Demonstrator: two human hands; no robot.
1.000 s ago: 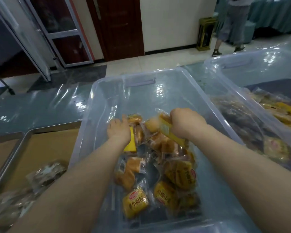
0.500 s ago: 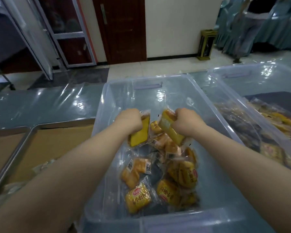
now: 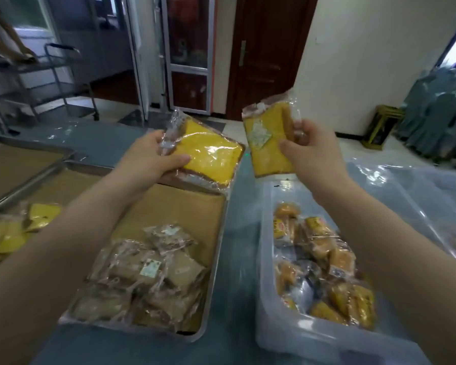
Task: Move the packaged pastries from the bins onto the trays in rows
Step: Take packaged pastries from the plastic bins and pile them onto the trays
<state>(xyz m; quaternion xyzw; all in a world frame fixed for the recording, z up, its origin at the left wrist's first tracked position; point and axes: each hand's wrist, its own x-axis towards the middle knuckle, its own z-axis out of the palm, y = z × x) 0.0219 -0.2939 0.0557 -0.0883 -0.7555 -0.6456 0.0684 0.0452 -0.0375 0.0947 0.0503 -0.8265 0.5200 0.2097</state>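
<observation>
My left hand [image 3: 153,156] grips a clear-wrapped yellow cake slice [image 3: 211,154] over the far end of a metal tray [image 3: 216,256] lined with brown paper. My right hand [image 3: 308,151] holds a second wrapped yellow cake slice [image 3: 267,143] upright, above the gap between that tray and the clear plastic bin [image 3: 263,280]. In the bin lie several yellow and orange packaged pastries [image 3: 324,262]. Brown packaged pastries [image 3: 145,275] lie in the tray's near half. At the left edge more yellow packaged slices [image 3: 16,227] lie on that tray, partly hidden by my left arm.
A second paper-lined tray [image 3: 24,159] sits at the far left. Another clear bin [image 3: 416,196] stands to the right. Everything rests on a blue plastic-covered table [image 3: 234,259]. Behind are a metal cart [image 3: 50,75], a dark wooden door [image 3: 266,56] and covered chairs [image 3: 437,117].
Both hands have lifted out of the bin, each with a yellow slice, and swung left toward the tray. My view has turned left, so the tray now shows in full.
</observation>
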